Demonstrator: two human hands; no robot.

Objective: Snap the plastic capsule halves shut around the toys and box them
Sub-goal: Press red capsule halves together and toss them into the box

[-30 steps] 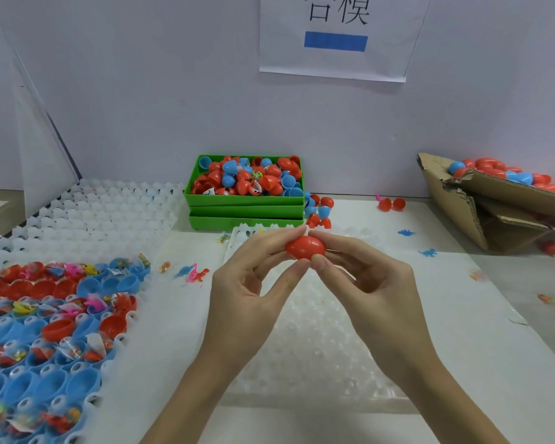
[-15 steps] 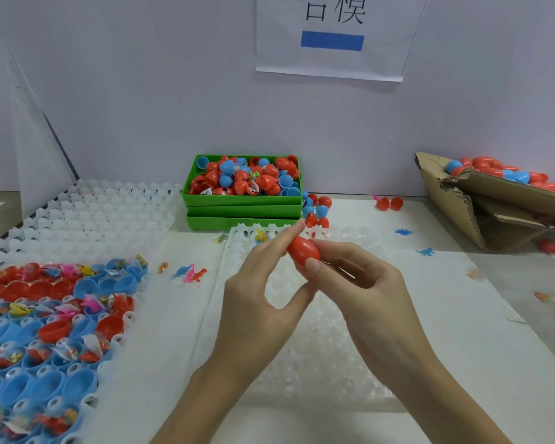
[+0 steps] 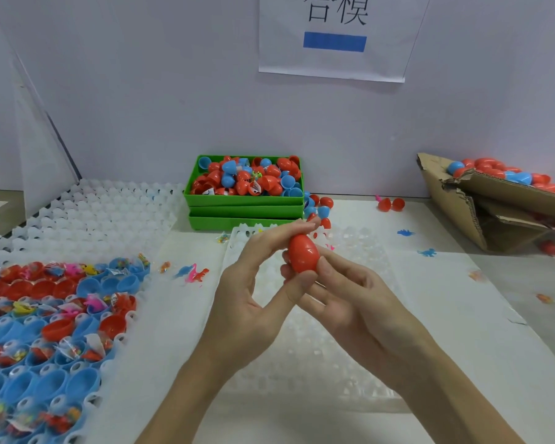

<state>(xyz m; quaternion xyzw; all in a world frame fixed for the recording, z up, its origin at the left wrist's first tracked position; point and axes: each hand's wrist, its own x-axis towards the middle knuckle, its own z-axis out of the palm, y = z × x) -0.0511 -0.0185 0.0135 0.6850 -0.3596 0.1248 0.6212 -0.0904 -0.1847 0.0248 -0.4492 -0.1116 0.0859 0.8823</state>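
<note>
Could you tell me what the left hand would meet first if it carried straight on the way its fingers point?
Probably the loose red and blue capsule halves beside the green tray: the left hand, pinching the red capsule, points up and away toward them. Depth is unclear.

Hands: two, left hand [image 3: 247, 302] and right hand [image 3: 362, 312]
Held red capsule [image 3: 303, 254]: one
Green trays [image 3: 244, 210]: three, stacked
Cardboard box [image 3: 481, 200]: one
</note>
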